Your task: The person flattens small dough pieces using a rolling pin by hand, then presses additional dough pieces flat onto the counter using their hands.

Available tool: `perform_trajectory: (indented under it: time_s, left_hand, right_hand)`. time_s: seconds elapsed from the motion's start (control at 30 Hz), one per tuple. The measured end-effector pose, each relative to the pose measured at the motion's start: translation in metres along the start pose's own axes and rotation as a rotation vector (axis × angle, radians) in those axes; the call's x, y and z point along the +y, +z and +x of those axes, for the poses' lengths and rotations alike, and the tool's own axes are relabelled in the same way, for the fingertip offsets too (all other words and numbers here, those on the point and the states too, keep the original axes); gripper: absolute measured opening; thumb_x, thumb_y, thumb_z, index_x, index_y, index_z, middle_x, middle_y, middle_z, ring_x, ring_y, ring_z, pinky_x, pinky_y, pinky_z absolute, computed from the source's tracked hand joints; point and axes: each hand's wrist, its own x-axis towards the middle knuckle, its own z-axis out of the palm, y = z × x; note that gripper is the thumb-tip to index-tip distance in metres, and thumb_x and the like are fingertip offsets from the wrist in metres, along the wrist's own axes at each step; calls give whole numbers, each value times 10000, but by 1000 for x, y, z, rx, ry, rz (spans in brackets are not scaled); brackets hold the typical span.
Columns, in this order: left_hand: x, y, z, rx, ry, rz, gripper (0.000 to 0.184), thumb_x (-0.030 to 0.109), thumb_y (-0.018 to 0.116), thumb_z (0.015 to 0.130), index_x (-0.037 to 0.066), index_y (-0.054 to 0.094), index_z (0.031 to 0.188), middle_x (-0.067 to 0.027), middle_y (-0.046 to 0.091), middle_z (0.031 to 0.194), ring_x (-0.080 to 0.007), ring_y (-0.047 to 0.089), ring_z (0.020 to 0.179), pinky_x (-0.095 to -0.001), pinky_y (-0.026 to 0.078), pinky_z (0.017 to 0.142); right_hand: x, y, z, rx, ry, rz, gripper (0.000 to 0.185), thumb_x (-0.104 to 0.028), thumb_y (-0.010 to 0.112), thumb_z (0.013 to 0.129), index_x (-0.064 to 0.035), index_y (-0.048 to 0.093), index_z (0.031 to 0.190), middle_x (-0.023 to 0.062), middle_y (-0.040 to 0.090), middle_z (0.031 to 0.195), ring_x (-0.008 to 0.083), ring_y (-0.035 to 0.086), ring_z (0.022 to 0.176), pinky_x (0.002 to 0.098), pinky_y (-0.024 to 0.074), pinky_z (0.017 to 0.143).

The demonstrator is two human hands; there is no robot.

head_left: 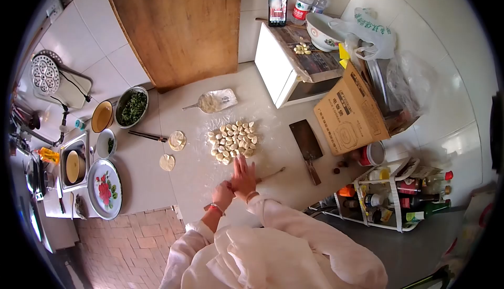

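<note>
My right hand lies flat over the worktop with its fingers stretched towards the dough pieces. Its fingertips reach the near edge of the floury cluster of small dough pieces. Close against it, my left hand is closed, its fingertips beside the right palm; what it holds is hidden. A thin wooden stick, like a slim rolling pin, sticks out to the right from under my right hand. Two flat dough rounds, one above the other, lie to the left.
Dark chopsticks, a bowl of chopped greens and a floral tray are at left. A flour scoop lies behind the dough. A cleaver, cardboard box and bottle rack stand right.
</note>
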Motion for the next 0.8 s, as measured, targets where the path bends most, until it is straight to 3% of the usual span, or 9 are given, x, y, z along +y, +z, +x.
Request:
perform_trajectory:
  time_s: [0.1, 0.23, 0.3, 0.33, 0.4, 0.47, 0.53, 0.73, 0.8]
  left_hand:
    - [13, -15, 10, -90, 114, -7, 194, 230, 707, 759, 65, 704, 862, -206, 693, 915, -393, 666, 876, -459, 535, 741]
    - [-7, -9, 13, -150, 193, 83, 177, 233, 676, 801, 63, 705, 839, -171, 702, 861, -363, 671, 822, -450, 530, 725]
    - [-60, 28, 28, 42, 391, 124, 168, 237, 675, 810, 76, 710, 846, -155, 699, 824, -328, 679, 795, -433, 529, 708]
    - [-48, 16, 17, 86, 140, -16, 142, 200, 655, 828, 72, 712, 856, -153, 700, 810, -298, 689, 774, -416, 530, 693]
    - [-41, -14, 10, 182, 184, -123, 127, 146, 648, 839, 37, 708, 866, -152, 704, 772, -241, 683, 707, -364, 524, 646]
    - [-16, -56, 10, 275, 78, -231, 131, 141, 675, 824, 27, 702, 882, -112, 705, 761, -158, 662, 706, -323, 520, 652]
    - [-28, -68, 35, 435, 58, -255, 168, 145, 691, 812, 19, 704, 923, -88, 719, 795, -154, 670, 715, -300, 535, 692]
    - [-21, -34, 75, 261, -15, -235, 236, 200, 710, 796, 25, 731, 953, -98, 737, 818, -183, 704, 736, -321, 556, 693]
    - [-5, -6, 63, 207, 71, -142, 222, 232, 685, 794, 55, 720, 924, -135, 722, 844, -283, 700, 775, -376, 552, 714]
  right_hand:
    - [-1, 11, 17, 83, -37, -21, 629, -269, 490, 929, 23, 337, 1465, 157, 277, 1566, 312, 225, 1470, 578, 204, 1152]
    - [15, -1, -33, 36, -74, 279, 596, -193, 534, 912, 57, 363, 1425, 220, 261, 1554, 353, 263, 1448, 546, 237, 1148]
    - [31, 14, -67, -4, -102, 161, 615, -179, 581, 884, 40, 371, 1419, 250, 311, 1517, 372, 285, 1434, 553, 238, 1142]
    - [31, -7, -83, 31, -138, 101, 654, -199, 622, 870, 22, 364, 1429, 242, 337, 1506, 370, 299, 1427, 577, 222, 1143]
    - [39, -6, -99, 72, -150, 85, 691, -235, 653, 864, 10, 355, 1438, 239, 339, 1502, 354, 283, 1434, 584, 217, 1143]
    - [42, -15, -95, 19, -158, 122, 639, -239, 590, 913, -12, 341, 1456, 233, 295, 1530, 344, 263, 1441, 573, 193, 1150]
    - [42, -11, -91, -38, -146, 102, 624, -247, 559, 929, -20, 330, 1463, 222, 273, 1546, 339, 254, 1446, 574, 173, 1153]
    - [40, -11, -89, -79, -110, 49, 616, -266, 516, 948, -18, 311, 1473, 201, 236, 1571, 333, 226, 1462, 582, 128, 1162]
    - [43, -14, -90, -78, -87, 47, 616, -265, 519, 947, -18, 309, 1471, 198, 239, 1570, 332, 228, 1462, 582, 130, 1161]
